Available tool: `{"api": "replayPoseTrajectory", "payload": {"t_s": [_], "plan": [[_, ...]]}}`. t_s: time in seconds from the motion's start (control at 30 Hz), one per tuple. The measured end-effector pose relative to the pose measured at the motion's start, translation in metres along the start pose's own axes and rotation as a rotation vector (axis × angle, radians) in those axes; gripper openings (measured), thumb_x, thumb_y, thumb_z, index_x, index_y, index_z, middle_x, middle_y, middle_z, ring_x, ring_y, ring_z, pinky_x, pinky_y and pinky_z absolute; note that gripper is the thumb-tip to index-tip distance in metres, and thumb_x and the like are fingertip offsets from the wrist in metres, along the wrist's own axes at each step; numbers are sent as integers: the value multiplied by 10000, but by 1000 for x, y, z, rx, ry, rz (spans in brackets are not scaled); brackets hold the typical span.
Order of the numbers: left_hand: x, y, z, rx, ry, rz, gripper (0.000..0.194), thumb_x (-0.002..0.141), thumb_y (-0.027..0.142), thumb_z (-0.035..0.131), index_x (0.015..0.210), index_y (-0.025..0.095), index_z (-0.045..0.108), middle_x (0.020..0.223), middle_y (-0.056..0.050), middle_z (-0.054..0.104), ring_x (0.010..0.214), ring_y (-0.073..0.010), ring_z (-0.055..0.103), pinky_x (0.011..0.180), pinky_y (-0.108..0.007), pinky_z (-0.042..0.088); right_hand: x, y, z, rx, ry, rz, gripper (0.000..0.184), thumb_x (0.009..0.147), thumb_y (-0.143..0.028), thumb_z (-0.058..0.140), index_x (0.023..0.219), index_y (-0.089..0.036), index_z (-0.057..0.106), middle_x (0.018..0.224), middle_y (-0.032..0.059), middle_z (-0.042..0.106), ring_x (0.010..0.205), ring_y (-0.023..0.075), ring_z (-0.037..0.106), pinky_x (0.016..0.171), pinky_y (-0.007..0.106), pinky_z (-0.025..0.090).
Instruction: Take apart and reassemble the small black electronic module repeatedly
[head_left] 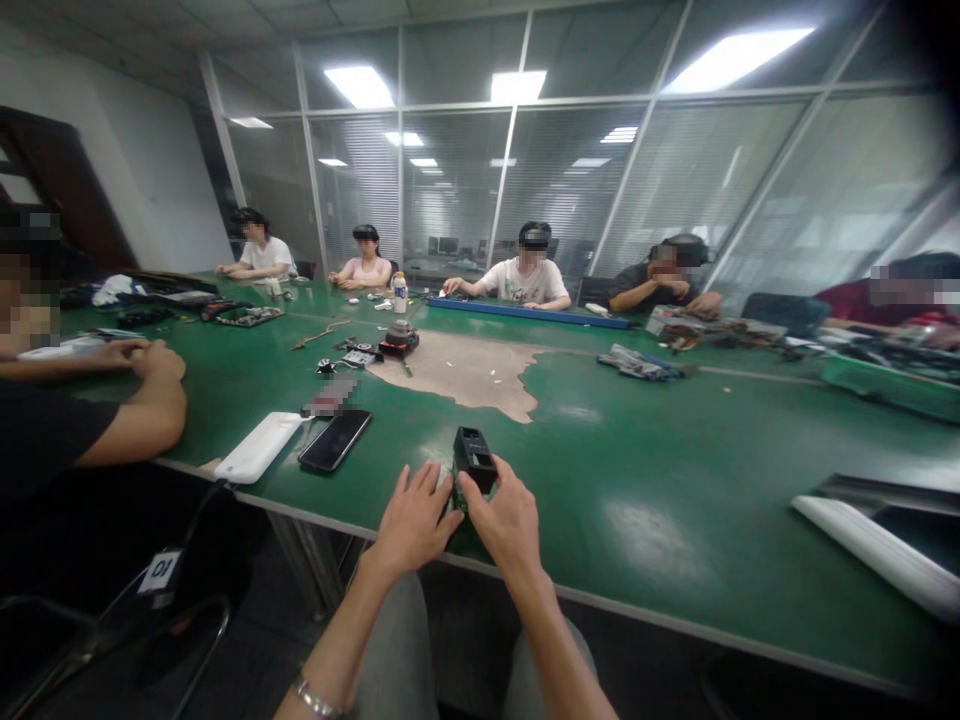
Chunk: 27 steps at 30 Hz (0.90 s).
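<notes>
Near the table's front edge, my right hand (510, 510) is closed around a black box-shaped device (474, 458). Two squarish recesses show on its top, and a bit of green, perhaps circuit board, shows low on its left side by my thumb. My left hand (418, 515) rests just left of it, fingers stretched forward over the tabletop, its thumb close to the device's lower end. Whether that thumb touches the device I cannot tell. A phone (335, 440) with a dark screen lies to the left, beside a white power bank (259, 447) with a cable.
The green table (637, 440) has a worn brown patch (472, 370). Electronic parts (397, 340), a bottle (400, 292), gloves (641, 362), a long blue bar (525, 312) and a green basket (892, 385) lie farther off. A white-edged frame (874, 545) sits right. Several people sit around.
</notes>
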<state>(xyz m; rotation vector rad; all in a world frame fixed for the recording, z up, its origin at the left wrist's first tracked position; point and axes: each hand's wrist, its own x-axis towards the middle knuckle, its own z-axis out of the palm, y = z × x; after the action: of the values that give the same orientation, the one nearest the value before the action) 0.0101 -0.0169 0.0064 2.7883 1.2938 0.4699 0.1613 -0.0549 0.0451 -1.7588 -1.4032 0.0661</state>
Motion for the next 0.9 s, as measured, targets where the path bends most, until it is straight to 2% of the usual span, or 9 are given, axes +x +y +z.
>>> {"api": "replayPoseTrajectory", "payload": {"t_s": [0.23,0.37,0.6,0.73,0.9], "plan": [[0,-2,1,-9,-2,-1,577,1015,527,309,1484,201,380,1577,-121,337,1472,-287,248,1191,-540,177,-6,-6,-1,-101,-33,-40,333,858,-427,560,1113,-224,630,984,65,714,948,245,666,831,336,456],[0,-4,5,0,-10,-13,644,996,505,337,1512,120,323,1577,-146,327,1476,-282,236,1205,-516,151,-14,-3,4,-113,-23,-19,386,835,-408,589,1163,-206,616,1034,84,713,982,260,663,860,351,455],[0,-1,2,-29,-24,-21,695,952,446,375,1528,70,282,1586,-151,297,1482,-277,218,1215,-507,123,-27,5,12,-113,-15,-10,440,825,-396,596,1210,-182,595,1090,114,703,1029,267,657,897,371,465],[0,-1,1,-38,-30,-26,677,937,417,381,1531,104,293,1597,-132,275,1483,-277,218,1215,-507,120,-31,12,16,-123,-27,-45,460,837,-406,589,1237,-179,583,1107,122,694,1065,276,642,923,398,464],[0,-2,1,-35,-25,-27,668,919,439,422,1516,152,340,1606,-107,263,1487,-292,200,1210,-518,132,-31,23,23,-142,35,-96,671,829,-513,602,1349,-101,504,1291,213,602,1236,325,541,998,461,428]]}}
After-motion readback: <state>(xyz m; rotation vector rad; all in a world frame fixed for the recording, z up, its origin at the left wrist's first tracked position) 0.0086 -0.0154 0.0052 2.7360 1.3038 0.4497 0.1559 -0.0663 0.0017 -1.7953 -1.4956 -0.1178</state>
